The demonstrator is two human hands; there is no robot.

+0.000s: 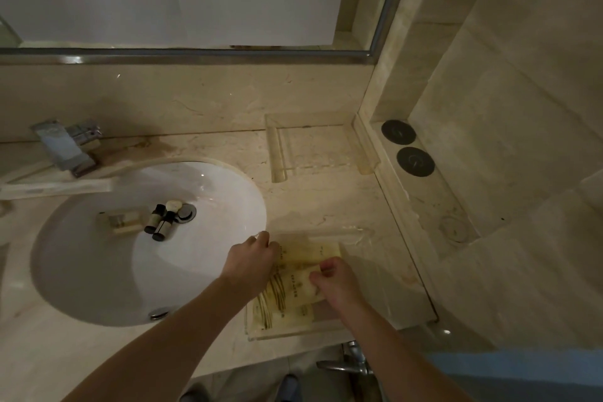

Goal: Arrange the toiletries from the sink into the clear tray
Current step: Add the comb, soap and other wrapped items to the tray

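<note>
A clear tray (354, 233) lies on the counter right of the white sink (98, 271), holding several cream toiletry packets (287, 300). My left hand (251, 266) rests on the packets at the tray's left edge. My right hand (336, 281) pinches one cream packet (301, 282) over the tray. In the sink basin by the drain lie two small dark-capped bottles (160, 222), a round white soap (174, 205) and a pale boxed item (122, 220).
A chrome faucet (67, 147) stands behind the sink. A second clear tray (310, 147) sits at the back of the counter against the wall. Two dark round coasters (406, 147) lie on the right ledge. A mirror spans the back wall.
</note>
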